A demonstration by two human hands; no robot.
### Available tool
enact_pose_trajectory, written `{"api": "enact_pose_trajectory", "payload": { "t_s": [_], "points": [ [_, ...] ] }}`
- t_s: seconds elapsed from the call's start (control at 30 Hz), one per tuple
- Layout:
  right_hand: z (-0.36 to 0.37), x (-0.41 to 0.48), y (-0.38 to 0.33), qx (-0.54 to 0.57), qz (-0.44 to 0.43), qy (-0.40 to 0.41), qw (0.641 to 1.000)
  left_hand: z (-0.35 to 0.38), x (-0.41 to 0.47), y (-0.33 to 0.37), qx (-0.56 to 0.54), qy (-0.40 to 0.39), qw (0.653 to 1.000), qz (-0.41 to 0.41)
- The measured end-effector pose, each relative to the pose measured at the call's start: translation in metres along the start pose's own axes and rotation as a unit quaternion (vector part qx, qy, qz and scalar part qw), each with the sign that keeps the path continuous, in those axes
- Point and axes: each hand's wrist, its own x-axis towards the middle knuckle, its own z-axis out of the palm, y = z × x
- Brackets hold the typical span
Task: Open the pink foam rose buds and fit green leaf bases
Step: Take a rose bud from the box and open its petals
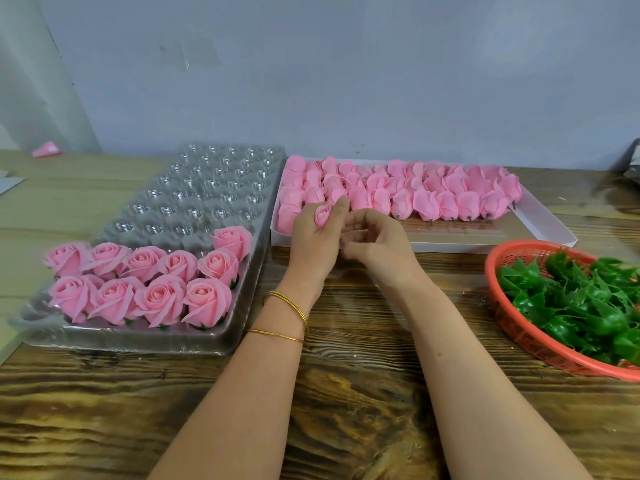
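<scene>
We count ten opened pink foam roses (161,299) in the one clear blister tray (221,344) at left: five, four, and one behind. One white box (450,247) at upper centre holds closed buds (426,202), too crowded for us to number. One single rose bud (322,213) sits in the left hand (313,242); two hands in all, with the right hand (377,240) beside it. One orange basket (519,336) at right — its green leaf bases (571,299) heaped beyond counting.

A brown, dark-grained wooden bench (346,393) spreads beneath the left hand (313,237). Far left of that hand, by the pale grey-blue painted wall (311,64), lies a small pink cone-shaped scrap (46,149) — and a flat white sheet (10,185) at the frame edge. Far right of the right hand (377,244), crinkled dark plastic film (632,161).
</scene>
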Motion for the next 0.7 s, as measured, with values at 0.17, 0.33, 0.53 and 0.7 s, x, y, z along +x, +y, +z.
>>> {"api": "enact_pose_trajectory", "payload": {
  "t_s": [0.17, 0.33, 0.53, 0.7],
  "points": [
    [0.0038, -0.0006, 0.0027, -0.063, -0.031, -0.032, 0.997, 0.0018, -0.0002, -0.0015, -0.036, -0.012, 0.999, -0.029],
    [0.0035, 0.0018, 0.0063, -0.054, -0.026, -0.008, 0.998, 0.0022, -0.0024, -0.0002, -0.040, -0.037, 0.998, -0.031],
    [-0.0009, 0.0029, 0.0083, 0.043, 0.006, -0.060, 0.997, -0.0004, -0.0035, 0.0017, -0.027, -0.049, 0.998, -0.038],
    [-0.0043, 0.0024, 0.0079, 0.091, 0.021, -0.105, 0.990, -0.0028, -0.0048, 0.0052, 0.003, -0.066, 0.997, -0.026]
  ]
}}
